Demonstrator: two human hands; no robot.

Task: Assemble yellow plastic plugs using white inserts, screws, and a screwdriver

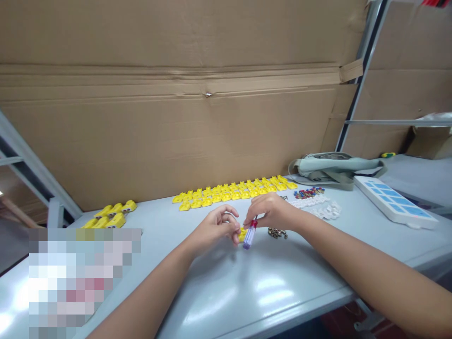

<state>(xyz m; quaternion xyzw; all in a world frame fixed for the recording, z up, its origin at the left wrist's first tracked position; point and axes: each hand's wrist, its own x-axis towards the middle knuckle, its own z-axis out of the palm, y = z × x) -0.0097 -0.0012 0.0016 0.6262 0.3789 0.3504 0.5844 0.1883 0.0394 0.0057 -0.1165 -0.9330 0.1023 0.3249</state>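
Note:
My right hand [265,211] grips a screwdriver [250,235] near the shaft. Its red and clear purple handle points down toward me, and the fingers cover most of the shaft. My left hand [219,225] is curled, with its fingertips at the left edge of a small yellow plastic part [242,235]. That part sits partly behind the screwdriver handle and the fingers, so its full shape is hidden. Just right of the hands lies a small pile of brass-coloured metal pieces [278,233].
Behind the hands run rows of yellow plastic parts [226,194]. Assembled yellow pieces [113,214] lie left. To the right are red and blue pieces [309,192], white parts [328,210], a bag [335,168] and a white-and-blue case [395,201]. Cardboard [197,141] backs the table.

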